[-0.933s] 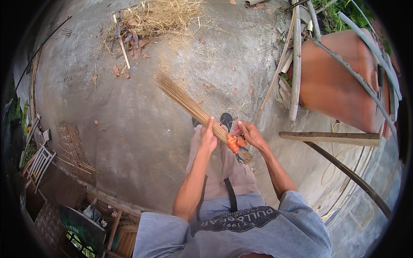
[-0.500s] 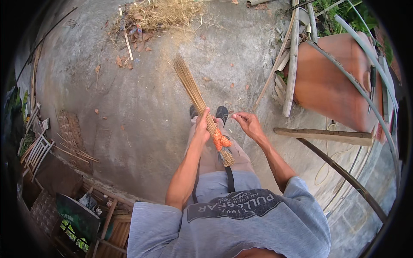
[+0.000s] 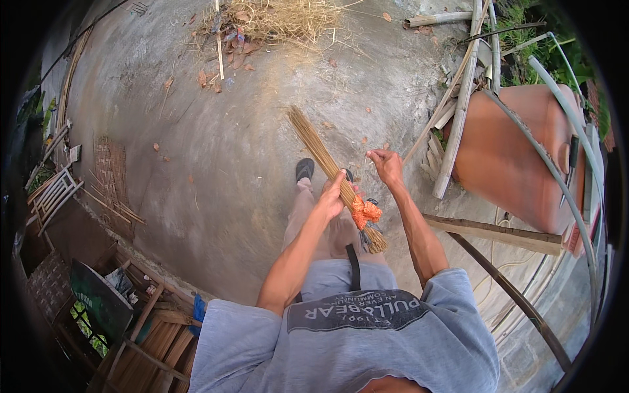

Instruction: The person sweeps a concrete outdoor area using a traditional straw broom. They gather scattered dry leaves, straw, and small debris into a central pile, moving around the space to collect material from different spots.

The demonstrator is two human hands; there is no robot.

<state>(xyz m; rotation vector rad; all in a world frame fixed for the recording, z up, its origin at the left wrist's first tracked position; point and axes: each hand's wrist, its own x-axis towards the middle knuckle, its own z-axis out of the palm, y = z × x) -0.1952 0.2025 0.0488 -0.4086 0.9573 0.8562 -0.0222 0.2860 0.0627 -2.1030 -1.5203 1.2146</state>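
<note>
My left hand (image 3: 333,196) is wrapped round a stick broom (image 3: 312,139), a bundle of thin brown sticks that slants with its longer end away from me. An orange tie (image 3: 365,213) binds the bundle close to its near end, just below my left hand. Off to the right of the broom, apart from it, is my right hand (image 3: 386,166). Its thumb and fingers are pinched together at the tips; whatever lies between them is too small to name.
Dry straw (image 3: 282,26) and brown leaves lie on the concrete floor (image 3: 216,150) ahead. On the right stand a large orange-brown container (image 3: 511,147), bamboo poles (image 3: 458,131) and a wooden beam (image 3: 495,234). A white slatted rack (image 3: 56,196) and planks are at the left.
My right hand has moved forward, away from me, still pinched. The broom stays in my left hand and has shifted right in view. My left foot now shows more fully.
</note>
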